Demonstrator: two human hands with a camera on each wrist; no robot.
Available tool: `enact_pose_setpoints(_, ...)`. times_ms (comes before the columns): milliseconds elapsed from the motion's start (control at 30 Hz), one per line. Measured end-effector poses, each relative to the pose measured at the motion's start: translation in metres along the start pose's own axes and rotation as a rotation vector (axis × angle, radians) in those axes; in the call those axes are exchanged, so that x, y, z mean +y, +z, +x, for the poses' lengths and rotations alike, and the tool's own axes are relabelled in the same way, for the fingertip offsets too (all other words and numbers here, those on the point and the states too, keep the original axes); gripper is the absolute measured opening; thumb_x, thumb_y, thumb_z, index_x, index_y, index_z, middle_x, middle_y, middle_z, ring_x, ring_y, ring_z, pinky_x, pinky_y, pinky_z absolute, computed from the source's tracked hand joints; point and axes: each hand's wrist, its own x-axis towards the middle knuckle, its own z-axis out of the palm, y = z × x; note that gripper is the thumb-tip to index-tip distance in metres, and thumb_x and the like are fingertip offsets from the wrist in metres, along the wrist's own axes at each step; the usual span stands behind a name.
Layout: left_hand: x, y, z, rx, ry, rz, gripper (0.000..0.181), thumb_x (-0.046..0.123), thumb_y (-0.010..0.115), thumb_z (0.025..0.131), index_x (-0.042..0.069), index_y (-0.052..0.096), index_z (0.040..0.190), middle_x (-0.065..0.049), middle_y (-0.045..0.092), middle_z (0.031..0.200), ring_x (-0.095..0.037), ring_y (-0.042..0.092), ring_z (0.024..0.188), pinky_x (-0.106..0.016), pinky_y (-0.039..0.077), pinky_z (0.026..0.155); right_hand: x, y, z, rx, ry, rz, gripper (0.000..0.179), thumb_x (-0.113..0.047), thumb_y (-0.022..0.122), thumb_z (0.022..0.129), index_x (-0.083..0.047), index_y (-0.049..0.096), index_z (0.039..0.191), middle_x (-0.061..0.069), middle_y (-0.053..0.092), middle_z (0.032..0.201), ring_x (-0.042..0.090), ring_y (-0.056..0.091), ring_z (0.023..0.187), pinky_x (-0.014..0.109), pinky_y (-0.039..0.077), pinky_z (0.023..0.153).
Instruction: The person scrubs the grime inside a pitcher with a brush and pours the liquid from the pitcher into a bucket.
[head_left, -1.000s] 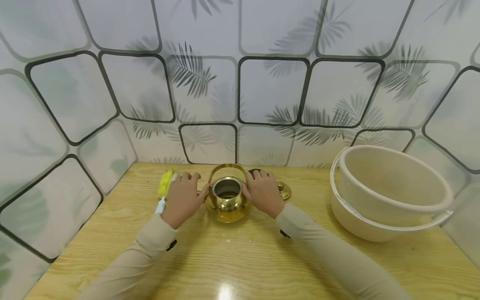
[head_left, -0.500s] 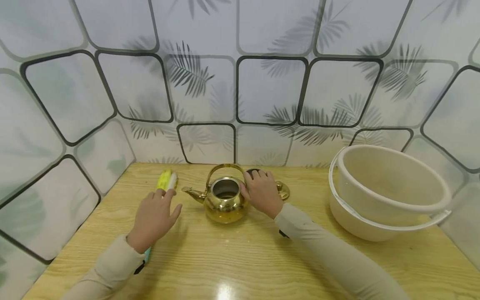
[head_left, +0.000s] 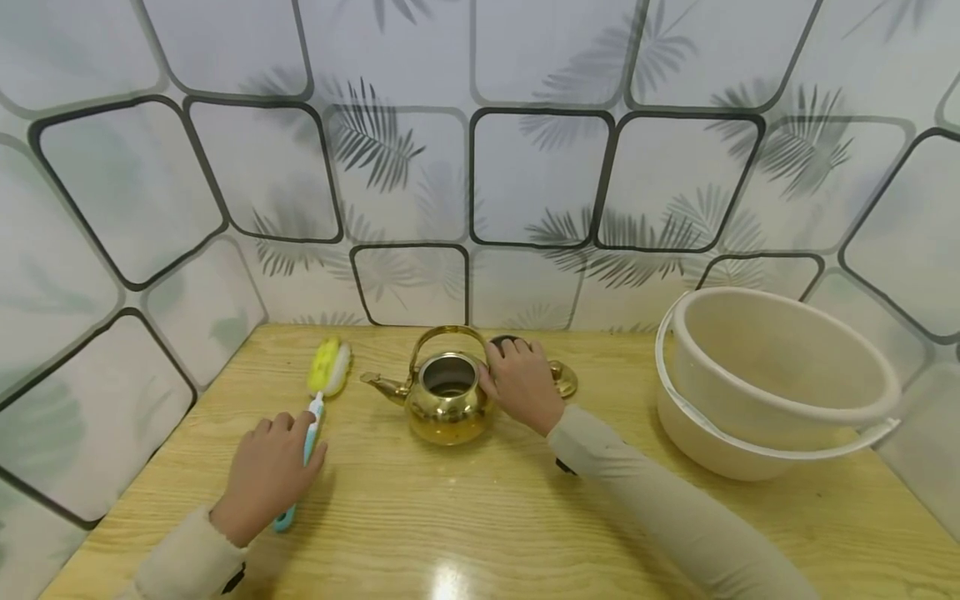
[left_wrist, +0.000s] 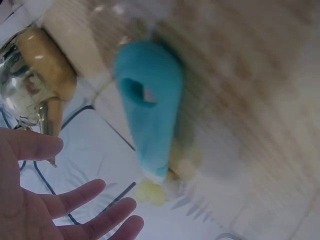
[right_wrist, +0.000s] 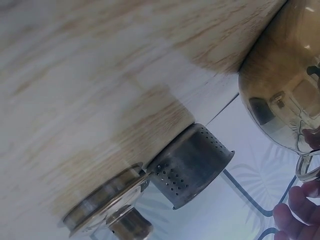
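Note:
A shiny gold teapot point(head_left: 448, 421), lidless with its arched handle up, stands on the wooden table, spout to the left. My right hand point(head_left: 523, 385) holds its right side by the foot of the handle; in the right wrist view curled fingers point(right_wrist: 295, 215) show there. Over a long blue-handled scrub brush point(head_left: 313, 429) hovers my left hand point(head_left: 272, 468), its fingers spread and apart from the blue handle point(left_wrist: 152, 120) in the left wrist view. The brush's yellow-and-white head point(head_left: 327, 367) points to the wall. Behind my right hand lie the gold lid point(head_left: 566, 380) and a perforated metal strainer point(right_wrist: 192, 165).
Two cream-coloured tubs point(head_left: 787, 417), one nested tilted in the other, stand at the right; a white carrying handle point(head_left: 825, 455) hangs across their front. Patterned walls point(head_left: 540, 183) close off the table point(head_left: 465, 525) at the back and both sides.
My left hand has let go of the teapot's spout side and moved left and toward me, over the brush handle. My right hand stays at the teapot, which keeps its place.

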Motion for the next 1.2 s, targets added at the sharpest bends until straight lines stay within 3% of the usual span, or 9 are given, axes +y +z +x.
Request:
enact_pose_setpoints(533, -0.011, 0.014, -0.014, -0.078, -0.007, -0.001, 0.047, 0.027, 0.076, 0.076, -0.005, 0.057, 0.104, -0.011, 0.052, 0.069, -0.020, 0.047, 0.055, -0.033, 0.038, 0.046, -0.001, -0.001, 0.002, 0.004, -0.002, -0.002, 0.026, -0.033, 0.057, 0.090, -0.009, 0.065, 0.097, 0.007, 0.068, 0.079, 0.023, 0.065, 0.070, 0.037, 0.047, 0.061)
enact_pose_setpoints(733, -0.016, 0.018, -0.014, -0.138, -0.043, -0.004, 0.050, 0.028, 0.074, 0.076, -0.006, 0.056, 0.107, -0.015, 0.056, 0.072, -0.027, 0.053, 0.060, -0.040, 0.042, 0.049, 0.001, -0.001, 0.002, 0.004, -0.010, -0.006, 0.027, -0.033, 0.055, 0.091, -0.009, 0.065, 0.098, 0.007, 0.067, 0.079, 0.023, 0.064, 0.069, 0.036, 0.047, 0.061)
enact_pose_setpoints(933, -0.023, 0.022, -0.008, -0.153, -0.039, 0.012, 0.051, 0.030, 0.076, 0.074, -0.007, 0.055, 0.102, -0.015, 0.055, 0.068, -0.027, 0.052, 0.056, -0.039, 0.041, 0.046, 0.002, -0.001, 0.002, 0.004, -0.015, -0.001, 0.025, -0.032, 0.056, 0.091, -0.009, 0.064, 0.096, 0.007, 0.067, 0.077, 0.023, 0.064, 0.067, 0.036, 0.047, 0.060)
enact_pose_setpoints(1200, -0.024, 0.020, 0.004, -0.297, -0.083, -0.012, 0.052, 0.033, 0.069, 0.081, -0.010, 0.055, 0.105, -0.019, 0.058, 0.076, -0.032, 0.055, 0.064, -0.043, 0.044, 0.053, 0.001, -0.001, 0.002, 0.002, -0.013, 0.011, 0.026, -0.033, 0.056, 0.091, -0.009, 0.064, 0.098, 0.007, 0.067, 0.078, 0.023, 0.064, 0.069, 0.036, 0.047, 0.061)
